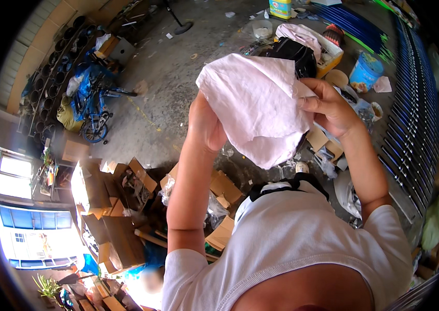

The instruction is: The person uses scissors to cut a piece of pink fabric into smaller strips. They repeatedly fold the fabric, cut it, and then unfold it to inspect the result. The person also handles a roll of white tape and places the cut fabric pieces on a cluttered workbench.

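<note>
A pale pink cloth [256, 103] hangs spread out in front of me, creased, its lower edge loose. At its right edge my right hand [328, 108] pinches the cloth between thumb and fingers. My left hand [204, 124] is at the cloth's left side; its fingers go behind the fabric and are hidden, so its grip cannot be made out. Beyond the cloth lies a black bag [293, 54], and another pink cloth [302, 37] is draped over a yellow-sided container [331, 61].
A blue bucket [365, 72] stands at the right, near long rows of blue rods [411, 103]. Opened cardboard boxes [118, 228] crowd the near left. Farther left a small blue bicycle [95, 122] stands by stacked tubes. Scraps litter the concrete floor [162, 67].
</note>
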